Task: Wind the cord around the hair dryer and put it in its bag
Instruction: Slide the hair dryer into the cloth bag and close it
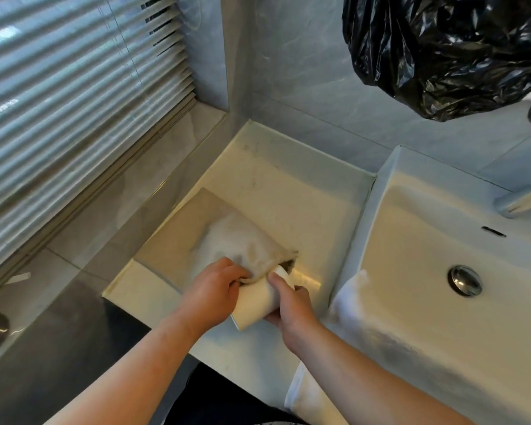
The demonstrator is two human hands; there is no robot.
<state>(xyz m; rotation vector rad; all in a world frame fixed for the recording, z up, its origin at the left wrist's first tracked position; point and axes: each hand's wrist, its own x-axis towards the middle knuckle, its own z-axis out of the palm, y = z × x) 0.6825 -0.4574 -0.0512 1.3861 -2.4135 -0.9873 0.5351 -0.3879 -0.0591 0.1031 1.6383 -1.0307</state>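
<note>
Head view, two voices.

**A:** Where is the hair dryer (258,305) sitting relative to the sink (377,210)?

**B:** It is sitting just left of the sink, above the pale countertop (288,191). Its white body is tilting, and its far end is entering the mouth of the bag (242,243).

**A:** And the bag itself?

**B:** The beige cloth bag is lying further left of the sink, on a grey mat (178,234). Its open mouth is facing the sink side.

**A:** What are the hands doing?

**B:** The left hand (215,292) is pinching the rim of the bag's mouth, with its fingers curling into the cloth. The right hand (292,314) is wrapping around the hair dryer from the sink side, and its thumb is pressing along the top of the white body.

**A:** What else is lying near the sink?

**B:** A white towel (350,302) is draping over the sink's near left corner. A faucet (518,200) is reaching in from behind the sink. A black plastic bag (442,50) is hanging above the sink, against the wall. Window blinds (74,102) are hanging well to the left of the sink.
</note>
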